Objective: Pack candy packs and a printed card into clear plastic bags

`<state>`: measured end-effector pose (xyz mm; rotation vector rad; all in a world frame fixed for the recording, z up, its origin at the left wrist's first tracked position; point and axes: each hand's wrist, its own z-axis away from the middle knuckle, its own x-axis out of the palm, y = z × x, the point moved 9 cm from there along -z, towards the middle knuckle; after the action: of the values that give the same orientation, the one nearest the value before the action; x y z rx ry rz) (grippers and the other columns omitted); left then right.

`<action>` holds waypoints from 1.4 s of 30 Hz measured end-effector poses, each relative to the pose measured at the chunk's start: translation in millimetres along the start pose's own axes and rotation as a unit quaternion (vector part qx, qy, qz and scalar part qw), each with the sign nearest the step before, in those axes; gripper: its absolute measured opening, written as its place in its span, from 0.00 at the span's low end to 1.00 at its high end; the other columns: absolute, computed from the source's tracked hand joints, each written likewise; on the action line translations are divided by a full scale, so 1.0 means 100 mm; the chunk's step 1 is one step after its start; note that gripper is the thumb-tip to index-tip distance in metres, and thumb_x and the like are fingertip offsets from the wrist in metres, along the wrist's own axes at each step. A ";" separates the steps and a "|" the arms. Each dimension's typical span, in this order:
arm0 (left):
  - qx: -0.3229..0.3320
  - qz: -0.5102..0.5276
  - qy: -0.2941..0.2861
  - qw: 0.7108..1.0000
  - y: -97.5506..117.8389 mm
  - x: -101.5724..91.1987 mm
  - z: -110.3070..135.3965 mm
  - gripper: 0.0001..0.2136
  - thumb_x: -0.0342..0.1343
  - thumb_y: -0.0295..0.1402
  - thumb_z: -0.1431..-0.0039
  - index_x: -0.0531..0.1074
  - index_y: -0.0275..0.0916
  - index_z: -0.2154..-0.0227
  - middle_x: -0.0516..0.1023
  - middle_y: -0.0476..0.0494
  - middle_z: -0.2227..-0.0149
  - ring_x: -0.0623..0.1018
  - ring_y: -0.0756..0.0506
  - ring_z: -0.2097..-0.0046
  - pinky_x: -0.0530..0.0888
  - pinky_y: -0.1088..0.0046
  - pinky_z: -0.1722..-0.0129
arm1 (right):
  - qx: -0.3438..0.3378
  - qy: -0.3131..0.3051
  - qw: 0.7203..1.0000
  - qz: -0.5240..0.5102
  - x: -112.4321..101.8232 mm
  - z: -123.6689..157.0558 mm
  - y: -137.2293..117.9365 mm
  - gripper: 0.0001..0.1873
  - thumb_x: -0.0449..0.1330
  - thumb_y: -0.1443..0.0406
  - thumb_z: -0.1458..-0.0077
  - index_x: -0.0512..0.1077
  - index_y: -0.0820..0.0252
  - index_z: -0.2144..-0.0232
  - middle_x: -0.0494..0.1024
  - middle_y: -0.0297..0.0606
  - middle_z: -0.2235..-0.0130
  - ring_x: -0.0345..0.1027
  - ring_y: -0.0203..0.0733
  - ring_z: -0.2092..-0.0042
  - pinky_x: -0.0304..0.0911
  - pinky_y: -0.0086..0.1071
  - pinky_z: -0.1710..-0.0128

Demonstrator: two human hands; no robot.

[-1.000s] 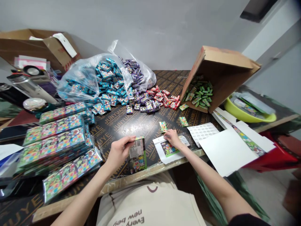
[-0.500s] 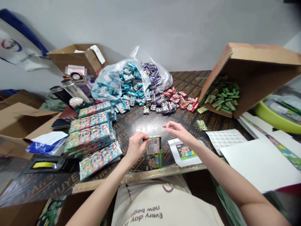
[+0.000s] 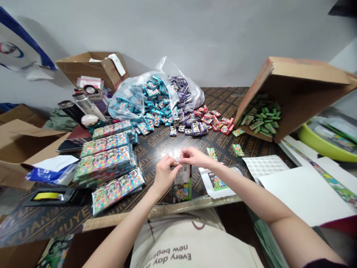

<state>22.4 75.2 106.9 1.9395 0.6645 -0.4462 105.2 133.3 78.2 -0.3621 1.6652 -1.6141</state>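
Note:
A black-and-green printed pouch (image 3: 182, 190) with a pale panel lies at the table's front edge. My left hand (image 3: 166, 173) pinches at its upper left edge, the fingers covering that corner. Thumb and fingers of my right hand (image 3: 193, 156) are closed at the same upper edge, touching or nearly touching the left fingertips. Whatever lies between the right fingertips is too small to make out. Beneath my right forearm is another green-and-black pouch (image 3: 219, 181) on a white backing, partly covered. Just beyond the right wrist lies a small green packet (image 3: 212, 153).
Stacked multi-packs (image 3: 107, 158) stand at left, beside a tape dispenser (image 3: 52, 196). Blue packets (image 3: 156, 93), purple packets (image 3: 195, 128) and red packets (image 3: 214, 120) are heaped at the back. A tilted carton (image 3: 301, 82) holds green packets. A label sheet (image 3: 266, 165) lies at right.
My right hand has moved left and closed its fingers beside my left hand at the pouch's upper edge. A small green packet now shows where the right hand was.

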 end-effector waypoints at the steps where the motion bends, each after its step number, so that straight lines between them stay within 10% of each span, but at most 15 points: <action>1: 0.004 -0.015 -0.005 1.000 0.01 0.03 0.01 0.05 0.55 0.31 0.50 0.67 0.37 0.78 0.68 0.48 0.75 0.69 0.48 0.69 0.66 0.73 0.68 | 0.002 0.025 1.000 -0.001 -0.02 0.00 0.02 0.09 0.59 0.64 0.57 0.62 0.62 0.79 0.63 0.26 0.82 0.54 0.29 0.79 0.49 0.24 0.78; 6: 0.072 -0.136 -0.049 0.987 0.03 0.05 0.02 0.10 0.48 0.32 0.43 0.71 0.41 0.61 0.66 0.46 0.71 0.68 0.47 0.67 0.66 0.72 0.67 | -0.014 0.131 0.991 0.033 -0.34 0.06 0.23 0.15 0.57 0.66 0.53 0.62 0.58 0.61 0.70 0.27 0.76 0.63 0.32 0.75 0.56 0.25 0.74; 11: 0.090 -0.265 -0.105 0.954 -0.19 -0.01 0.02 0.21 0.56 0.39 0.50 0.66 0.41 0.52 0.65 0.34 0.51 0.64 0.35 0.49 0.60 0.54 0.51 | 0.058 0.195 0.932 0.300 -0.88 0.41 0.89 0.05 0.60 0.71 0.58 0.70 0.59 0.74 0.73 0.37 0.70 0.66 0.40 0.64 0.56 0.31 0.64; 15: 0.175 -0.298 -0.295 0.891 -0.34 0.49 0.26 0.42 0.67 0.32 0.69 0.56 0.48 0.46 0.46 0.35 0.38 0.46 0.30 0.39 0.40 0.43 0.46 | 0.079 0.178 0.925 0.327 -0.88 0.68 1.35 0.06 0.63 0.72 0.63 0.70 0.59 0.78 0.71 0.37 0.72 0.63 0.42 0.65 0.54 0.32 0.65; 19: 0.177 -0.292 -0.450 0.825 -0.57 0.96 0.45 0.43 0.69 0.33 0.80 0.63 0.42 0.51 0.56 0.27 0.42 0.53 0.28 0.41 0.44 0.40 0.48 | 0.059 0.181 0.922 0.336 -0.76 0.77 1.46 0.04 0.61 0.72 0.59 0.70 0.60 0.76 0.70 0.36 0.71 0.61 0.41 0.63 0.53 0.31 0.62; 25: 0.170 -0.198 -0.493 0.830 -0.44 1.06 0.33 0.25 0.67 0.36 0.74 0.68 0.37 0.67 0.73 0.43 0.68 0.72 0.40 0.65 0.64 0.57 0.57 | 0.023 0.192 0.927 0.321 -0.72 0.82 1.46 0.04 0.58 0.72 0.54 0.69 0.60 0.75 0.71 0.35 0.72 0.62 0.40 0.65 0.55 0.31 0.63; 27: 0.121 -0.123 -0.476 0.862 -0.35 0.96 0.21 0.18 0.65 0.35 0.67 0.68 0.39 0.70 0.71 0.50 0.75 0.71 0.46 0.72 0.67 0.68 0.66 | 0.008 0.196 0.929 0.314 -0.69 0.86 1.46 0.04 0.56 0.71 0.52 0.69 0.59 0.74 0.71 0.36 0.69 0.62 0.40 0.63 0.56 0.32 0.62; 31: 0.020 0.050 -0.265 0.963 -0.21 0.47 -0.17 0.17 0.57 0.34 0.54 0.66 0.41 0.59 0.70 0.51 0.71 0.71 0.49 0.69 0.66 0.74 0.68 | -0.008 0.204 0.934 0.295 -0.60 0.94 1.44 0.09 0.51 0.71 0.47 0.70 0.59 0.73 0.71 0.40 0.67 0.63 0.41 0.62 0.56 0.33 0.60; 36: -0.063 0.185 -0.150 0.969 -0.36 0.24 -0.11 0.19 0.55 0.33 0.50 0.65 0.40 0.53 0.71 0.42 0.57 0.72 0.45 0.56 0.69 0.69 0.60 | 0.004 0.230 0.938 0.260 -0.63 0.94 1.42 0.05 0.51 0.70 0.49 0.66 0.59 0.74 0.69 0.38 0.70 0.61 0.41 0.64 0.56 0.34 0.62; 42: -0.067 0.135 -0.078 0.986 -0.45 0.16 0.01 0.12 0.57 0.35 0.50 0.73 0.39 0.61 0.71 0.43 0.63 0.72 0.46 0.60 0.69 0.70 0.63 | 0.047 0.263 0.944 0.196 -0.80 0.92 1.53 0.03 0.49 0.67 0.51 0.62 0.59 0.75 0.67 0.32 0.75 0.61 0.38 0.72 0.56 0.31 0.68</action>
<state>6.2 94.4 66.0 1.8124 0.3171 -0.3691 267.3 145.1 -30.6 0.4693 1.8817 -1.5488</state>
